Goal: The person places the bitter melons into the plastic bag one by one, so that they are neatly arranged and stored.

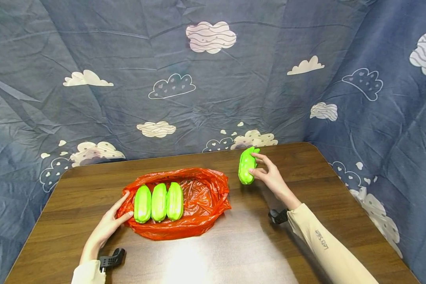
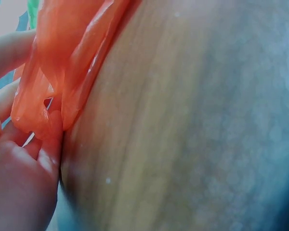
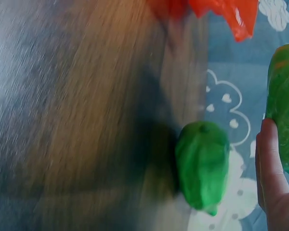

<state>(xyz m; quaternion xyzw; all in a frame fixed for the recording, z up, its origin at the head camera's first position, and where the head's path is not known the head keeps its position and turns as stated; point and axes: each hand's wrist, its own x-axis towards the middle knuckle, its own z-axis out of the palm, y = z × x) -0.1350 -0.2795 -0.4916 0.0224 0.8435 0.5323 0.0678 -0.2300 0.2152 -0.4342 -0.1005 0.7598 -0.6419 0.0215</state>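
My right hand [image 1: 269, 177] holds a bright green ridged fruit [image 1: 246, 167] between thumb and fingers, above the far right of the table. The held fruit [image 3: 285, 106] also shows at the right edge of the right wrist view, and below it another green fruit [image 3: 202, 166] lies on the table. A red plastic bag [image 1: 207, 221] lies spread open at centre left. Three similar fruits [image 1: 159, 202] stand side by side in its left half. My left hand [image 1: 108, 225] holds the bag's left edge, fingers [image 2: 50, 139] partly behind the thin film in the left wrist view.
The brown wooden table [image 1: 241, 244] has its far edge against a dark blue cloth backdrop [image 1: 127, 51] printed with clouds. Another cloth wall closes off the right side. A black wrist device [image 1: 278, 216] sits at each sleeve.
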